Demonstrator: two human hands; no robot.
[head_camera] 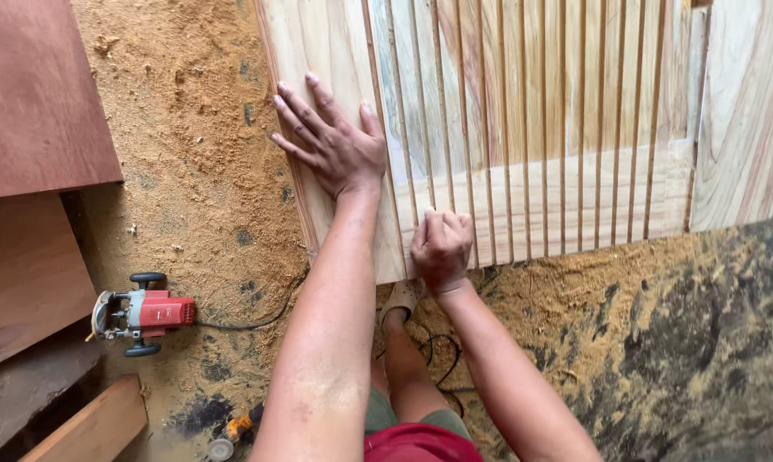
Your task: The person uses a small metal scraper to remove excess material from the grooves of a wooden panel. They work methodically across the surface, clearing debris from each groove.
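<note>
A large pale wooden panel [728, 111] with many thin vertical slats lies on the sawdust floor ahead of me. My left hand [331, 141] lies flat on the panel's left board, fingers spread. My right hand [442, 248] is closed into a fist near the panel's lower edge, pressing on or pinching the bottom end of a thin slat [427, 111]; what it holds is too small to tell.
A red and grey electric router [138, 313] lies on the floor at the left, its cord running right. Reddish plywood sheets [36, 94] and planks [96, 428] are stacked at the left. Sawdust covers the floor. My sandalled foot [401, 298] is below the panel.
</note>
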